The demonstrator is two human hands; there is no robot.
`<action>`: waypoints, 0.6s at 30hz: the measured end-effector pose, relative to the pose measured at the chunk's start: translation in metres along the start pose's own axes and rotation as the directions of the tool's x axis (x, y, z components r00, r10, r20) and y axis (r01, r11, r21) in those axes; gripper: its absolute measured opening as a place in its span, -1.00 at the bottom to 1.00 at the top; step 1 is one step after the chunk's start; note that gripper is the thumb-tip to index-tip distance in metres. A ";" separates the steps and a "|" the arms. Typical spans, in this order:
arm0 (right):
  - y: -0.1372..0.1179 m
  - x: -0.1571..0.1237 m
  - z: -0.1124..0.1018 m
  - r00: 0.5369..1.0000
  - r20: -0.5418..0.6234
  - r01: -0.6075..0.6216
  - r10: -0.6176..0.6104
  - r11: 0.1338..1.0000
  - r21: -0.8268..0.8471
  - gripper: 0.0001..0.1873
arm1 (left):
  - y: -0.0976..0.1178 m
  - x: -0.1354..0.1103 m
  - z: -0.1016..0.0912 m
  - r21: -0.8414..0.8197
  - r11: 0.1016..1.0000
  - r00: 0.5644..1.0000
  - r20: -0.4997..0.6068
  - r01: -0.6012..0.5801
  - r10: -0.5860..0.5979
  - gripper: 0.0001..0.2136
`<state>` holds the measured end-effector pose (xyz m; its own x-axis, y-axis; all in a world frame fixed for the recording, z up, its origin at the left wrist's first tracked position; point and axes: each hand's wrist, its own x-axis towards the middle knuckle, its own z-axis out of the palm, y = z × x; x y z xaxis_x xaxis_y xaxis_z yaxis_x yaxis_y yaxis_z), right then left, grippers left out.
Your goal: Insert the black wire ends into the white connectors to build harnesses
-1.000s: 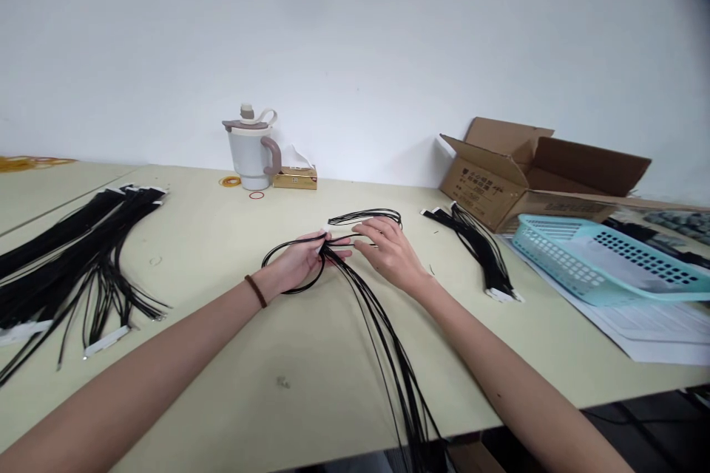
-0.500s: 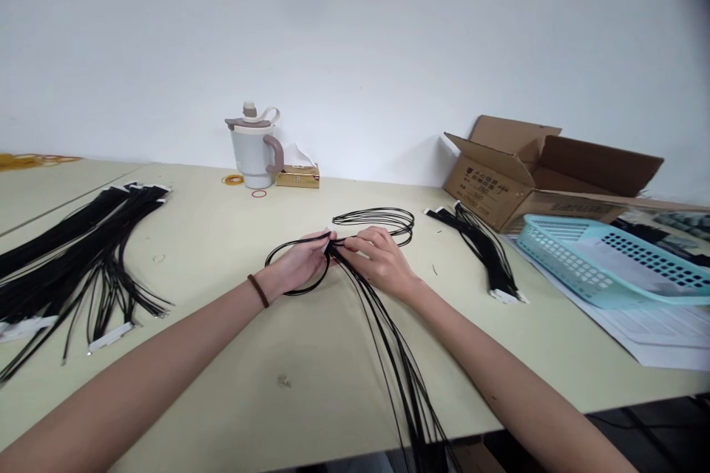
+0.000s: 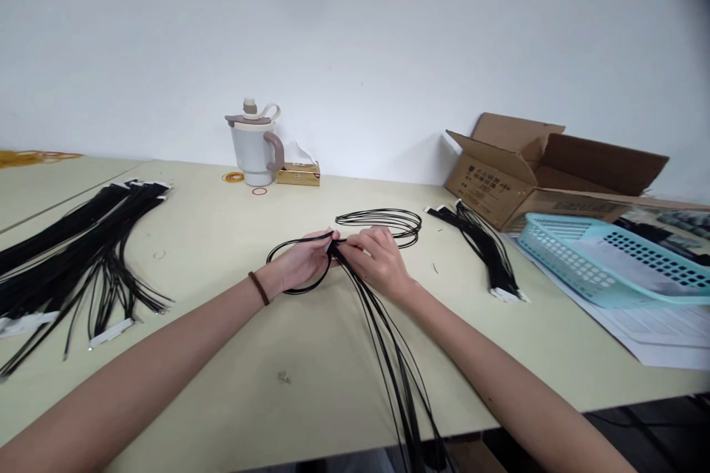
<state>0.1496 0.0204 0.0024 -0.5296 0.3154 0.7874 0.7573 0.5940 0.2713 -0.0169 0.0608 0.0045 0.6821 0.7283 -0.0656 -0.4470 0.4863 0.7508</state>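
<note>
A bundle of thin black cables [image 3: 382, 340] runs from between my hands down over the table's front edge. My left hand [image 3: 305, 262] is closed around the bundle near a small white connector at my fingertips; part of the bundle loops back around that hand. Close beside it, my right hand [image 3: 377, 255] pinches the same cables with thumb and fingers. Behind the right hand, more black cable lies in wide loops [image 3: 382, 217] on the table. Just where the fingers meet, the small parts are hard to make out.
Black cable bundles with white connectors lie at left [image 3: 83, 244] and right [image 3: 488, 251]. At the back stand a mug [image 3: 252, 151] and a gold tissue box [image 3: 298, 174]. An open cardboard box [image 3: 493, 188] and a turquoise basket [image 3: 577, 284] on papers are at right.
My right hand's fingers have curled in slightly at the cables, and the loops behind have shifted a little to the right. My left hand stays nearly in place.
</note>
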 end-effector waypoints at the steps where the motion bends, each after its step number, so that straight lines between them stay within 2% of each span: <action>1: 0.000 0.000 0.000 1.000 0.000 -0.006 0.006 1.000 -0.004 -0.87 | 0.000 0.000 -0.001 0.008 1.000 1.000 -0.004 0.001 -0.001 -0.97; 7: 0.000 0.001 0.000 0.999 -0.018 -0.043 0.044 0.998 0.056 -0.86 | -0.002 0.002 -0.003 0.002 1.000 1.000 -0.028 -0.009 0.009 -0.94; 11: -0.002 0.004 -0.002 0.987 -0.015 -0.147 0.161 0.934 0.326 -0.84 | -0.003 0.003 -0.005 0.008 0.999 0.999 -0.043 -0.033 0.034 -0.94; 14: -0.005 0.010 -0.009 0.932 0.051 -0.328 0.358 0.777 0.537 -0.83 | -0.002 0.005 -0.006 0.034 0.998 0.998 -0.024 -0.058 0.059 -0.93; 16: -0.006 0.014 -0.016 0.846 0.108 -0.456 0.522 0.604 0.654 -0.82 | -0.001 0.005 -0.006 0.045 0.997 0.997 -0.019 -0.067 0.068 -0.92; 18: -0.004 0.019 -0.023 0.751 0.154 -0.496 0.642 0.395 0.774 -0.79 | 0.000 0.005 -0.006 0.056 0.996 0.996 -0.048 -0.070 0.073 -0.91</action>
<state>0.1454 0.0073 0.0291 0.0299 0.7320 0.6806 0.2656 0.6507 -0.7114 -0.0168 0.0675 0.0002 0.6194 0.7840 -0.0417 -0.4609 0.4061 0.7891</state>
